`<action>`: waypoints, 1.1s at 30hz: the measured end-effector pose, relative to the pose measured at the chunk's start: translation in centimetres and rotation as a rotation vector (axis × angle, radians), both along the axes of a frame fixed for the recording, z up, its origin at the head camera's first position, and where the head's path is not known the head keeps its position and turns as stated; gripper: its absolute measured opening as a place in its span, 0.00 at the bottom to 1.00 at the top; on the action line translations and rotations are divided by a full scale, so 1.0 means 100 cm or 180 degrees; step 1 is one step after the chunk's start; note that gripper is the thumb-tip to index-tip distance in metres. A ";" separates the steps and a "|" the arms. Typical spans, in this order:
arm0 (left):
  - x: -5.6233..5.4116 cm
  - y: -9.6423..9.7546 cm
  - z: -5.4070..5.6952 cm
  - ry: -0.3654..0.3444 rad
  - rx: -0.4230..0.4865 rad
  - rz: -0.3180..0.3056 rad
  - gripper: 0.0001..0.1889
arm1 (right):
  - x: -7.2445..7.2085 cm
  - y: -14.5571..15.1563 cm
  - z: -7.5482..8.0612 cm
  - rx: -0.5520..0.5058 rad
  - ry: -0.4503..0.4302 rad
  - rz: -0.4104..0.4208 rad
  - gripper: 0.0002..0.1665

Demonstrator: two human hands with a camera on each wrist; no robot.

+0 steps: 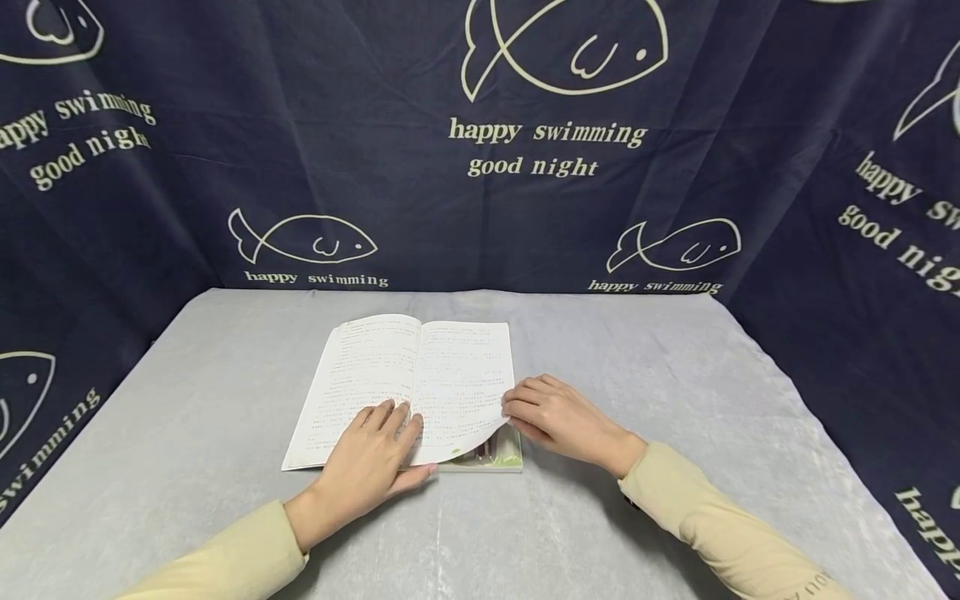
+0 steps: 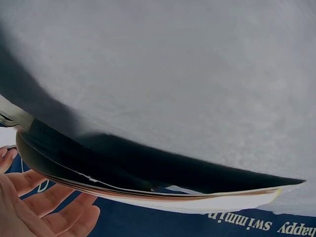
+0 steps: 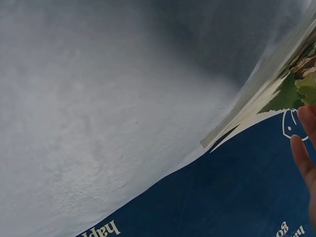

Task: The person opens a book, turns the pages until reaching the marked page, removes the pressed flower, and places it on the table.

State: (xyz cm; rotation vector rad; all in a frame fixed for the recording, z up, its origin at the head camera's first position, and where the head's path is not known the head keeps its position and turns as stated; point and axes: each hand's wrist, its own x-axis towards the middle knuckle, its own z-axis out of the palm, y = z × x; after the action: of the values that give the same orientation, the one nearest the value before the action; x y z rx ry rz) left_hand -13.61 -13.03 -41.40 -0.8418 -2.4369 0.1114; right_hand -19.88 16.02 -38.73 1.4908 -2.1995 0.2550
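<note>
An open book [image 1: 367,358] with lines of small print lies on the table. My left hand [image 1: 360,467] rests across its lower middle, fingers spread over the pages near the spine and thumb by the bottom edge. At the right edge, my right hand [image 1: 562,417] pinches the right-hand page [image 1: 465,375], whose lower corner curves up. Beneath that corner shows a coloured picture [image 1: 491,448] with green at its edge. In the left wrist view, the lower edge of the book [image 2: 207,200] stands above a dark shadow. Green leaf artwork [image 3: 286,96] appears beside my right fingers [image 3: 303,158] in the right wrist view.
The book lies on a table with a pale grey cloth [image 1: 637,358]. Dark blue curtains [image 1: 420,183] with white fish outlines and lettering rise behind it and on both sides.
</note>
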 end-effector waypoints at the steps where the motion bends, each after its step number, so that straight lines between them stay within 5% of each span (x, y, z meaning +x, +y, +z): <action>1: 0.000 0.000 0.000 0.0002 -0.0016 0.0012 0.34 | 0.000 0.000 0.001 -0.0010 -0.0005 -0.0009 0.09; 21: -0.001 0.000 -0.003 0.0117 0.0087 0.0005 0.26 | 0.003 -0.002 0.005 -0.0120 0.0064 -0.0065 0.08; 33: -0.001 0.001 -0.002 0.0124 0.0113 0.0037 0.23 | 0.002 0.002 0.007 -0.0256 -0.0086 -0.0173 0.16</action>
State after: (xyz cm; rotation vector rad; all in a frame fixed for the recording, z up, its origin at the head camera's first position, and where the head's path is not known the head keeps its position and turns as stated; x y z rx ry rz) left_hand -13.72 -12.98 -41.60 -0.8025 -2.4006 0.0878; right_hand -19.63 16.25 -38.06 1.3903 -2.2204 0.3433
